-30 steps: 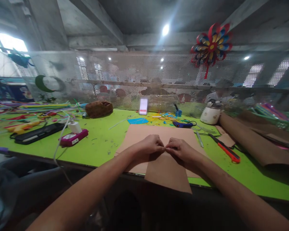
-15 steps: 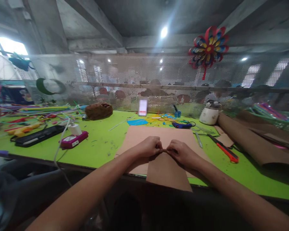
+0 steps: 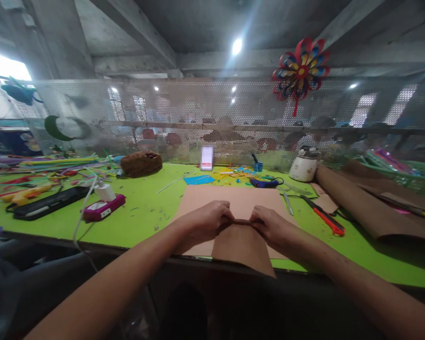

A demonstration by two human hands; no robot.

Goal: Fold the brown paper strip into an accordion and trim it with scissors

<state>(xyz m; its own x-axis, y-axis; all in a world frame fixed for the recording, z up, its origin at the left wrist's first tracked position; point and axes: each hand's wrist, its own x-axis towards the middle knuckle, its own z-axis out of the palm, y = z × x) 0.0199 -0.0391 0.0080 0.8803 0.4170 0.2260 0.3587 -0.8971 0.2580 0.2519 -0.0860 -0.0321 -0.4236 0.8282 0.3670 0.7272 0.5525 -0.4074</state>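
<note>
A strip of brown paper point(image 3: 243, 245) hangs over the table's front edge, its far end folded into a narrow band. My left hand point(image 3: 212, 216) pinches the left end of that fold. At the right end, my right hand point(image 3: 269, 222) grips it with thumb and fingers. Between the two hands a short stretch of the fold shows. Beneath both lies a large pale tan sheet point(image 3: 233, 196) on the green table. The fingertips' undersides are hidden.
To the right lie a red utility knife point(image 3: 329, 222), a silver pen point(image 3: 288, 204) and a large roll of brown paper point(image 3: 361, 203). A white kettle-shaped bottle point(image 3: 303, 166) stands behind. On the left are a purple power strip point(image 3: 104, 208), a black case point(image 3: 51, 202) and a brown pouch point(image 3: 141, 164).
My hands have moved apart along the fold, showing more of it between them. The whole view has shifted slightly, so the table things appear a little further left.
</note>
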